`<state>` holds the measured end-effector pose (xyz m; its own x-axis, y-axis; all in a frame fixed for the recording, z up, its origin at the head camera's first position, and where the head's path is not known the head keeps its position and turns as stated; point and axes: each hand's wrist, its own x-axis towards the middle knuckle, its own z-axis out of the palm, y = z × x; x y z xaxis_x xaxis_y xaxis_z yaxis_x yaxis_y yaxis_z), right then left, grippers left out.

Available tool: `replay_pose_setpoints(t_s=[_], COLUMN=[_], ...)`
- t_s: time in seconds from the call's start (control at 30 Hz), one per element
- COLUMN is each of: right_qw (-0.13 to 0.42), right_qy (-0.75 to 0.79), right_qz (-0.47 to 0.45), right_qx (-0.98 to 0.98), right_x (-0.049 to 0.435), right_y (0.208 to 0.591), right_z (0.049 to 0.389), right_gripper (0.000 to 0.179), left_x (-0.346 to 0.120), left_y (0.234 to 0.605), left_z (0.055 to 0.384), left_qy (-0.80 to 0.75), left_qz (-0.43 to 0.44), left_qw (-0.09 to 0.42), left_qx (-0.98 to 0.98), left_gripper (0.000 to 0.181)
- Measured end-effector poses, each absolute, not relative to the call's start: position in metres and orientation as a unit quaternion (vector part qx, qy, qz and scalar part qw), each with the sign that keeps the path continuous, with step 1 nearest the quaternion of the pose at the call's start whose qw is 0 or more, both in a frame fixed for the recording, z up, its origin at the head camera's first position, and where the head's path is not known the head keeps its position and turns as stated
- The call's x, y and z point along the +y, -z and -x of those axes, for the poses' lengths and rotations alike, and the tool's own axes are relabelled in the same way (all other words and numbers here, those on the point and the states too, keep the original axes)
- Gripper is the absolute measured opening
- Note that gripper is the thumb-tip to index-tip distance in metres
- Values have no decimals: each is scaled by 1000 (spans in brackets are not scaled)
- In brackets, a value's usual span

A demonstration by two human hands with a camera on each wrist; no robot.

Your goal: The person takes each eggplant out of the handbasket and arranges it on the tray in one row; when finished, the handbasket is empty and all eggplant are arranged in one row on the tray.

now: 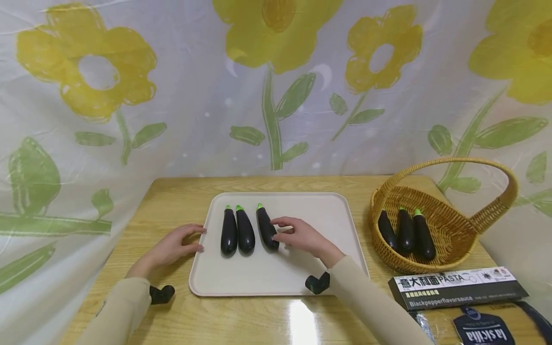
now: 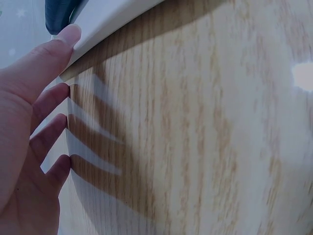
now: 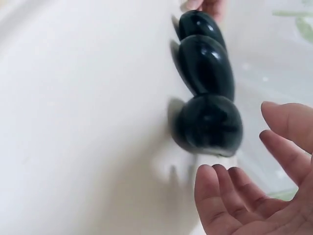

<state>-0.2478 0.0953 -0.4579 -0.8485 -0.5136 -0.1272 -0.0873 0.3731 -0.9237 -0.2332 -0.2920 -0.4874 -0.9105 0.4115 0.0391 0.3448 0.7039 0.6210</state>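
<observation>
Three dark purple eggplants with bright green stems lie on the white tray (image 1: 315,211). The left eggplant (image 1: 229,234) and the middle eggplant (image 1: 245,232) are side by side; the right eggplant (image 1: 268,229) lies slightly apart. My right hand (image 1: 304,236) is beside the right eggplant, thumb and fingers spread around its near end. In the right wrist view a narrow gap shows between those fingertips and the eggplant (image 3: 209,125). My left hand (image 1: 174,244) is at the tray's left edge, fingers loosely bent; its thumb (image 2: 63,41) lies at the tray's rim in the left wrist view.
A wicker basket (image 1: 450,235) with a tall handle stands to the right of the tray, holding three more eggplants (image 1: 424,237). In front of it lie a black and white pasta box (image 1: 461,290) and a pasta bag (image 1: 483,326). A flowered cloth (image 1: 194,96) hangs behind the wooden table (image 1: 172,201).
</observation>
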Motion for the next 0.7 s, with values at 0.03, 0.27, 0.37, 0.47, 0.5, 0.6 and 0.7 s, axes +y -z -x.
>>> replay_pose_setpoints(t_s=[0.03, 0.27, 0.37, 0.47, 0.5, 0.6, 0.7], right_qw=[200, 174, 156, 137, 133, 110, 91], right_qy=[527, 529, 533, 529, 529, 520, 518], right_qz=[185, 170, 172, 171, 168, 156, 138], right_qx=[805, 813, 814, 820, 821, 833, 839], right_x=[101, 148, 170, 192, 199, 221, 244], right_y=[457, 445, 437, 428, 424, 412, 398], right_z=[245, 220, 207, 195, 192, 181, 174], right_gripper=[46, 45, 44, 44, 44, 46, 48], left_x=[-292, -292, -291, -291, -291, -292, -293], left_y=[488, 489, 489, 490, 491, 492, 493], left_z=[233, 233, 232, 232, 232, 232, 232], left_qy=[-325, -328, -331, -332, -334, -337, -341], left_qz=[-204, -208, -212, -211, -210, -210, -206], left_qw=[52, 44, 39, 38, 38, 38, 37], left_qx=[922, 920, 919, 919, 918, 917, 917], left_gripper=[49, 48, 47, 47, 47, 47, 47])
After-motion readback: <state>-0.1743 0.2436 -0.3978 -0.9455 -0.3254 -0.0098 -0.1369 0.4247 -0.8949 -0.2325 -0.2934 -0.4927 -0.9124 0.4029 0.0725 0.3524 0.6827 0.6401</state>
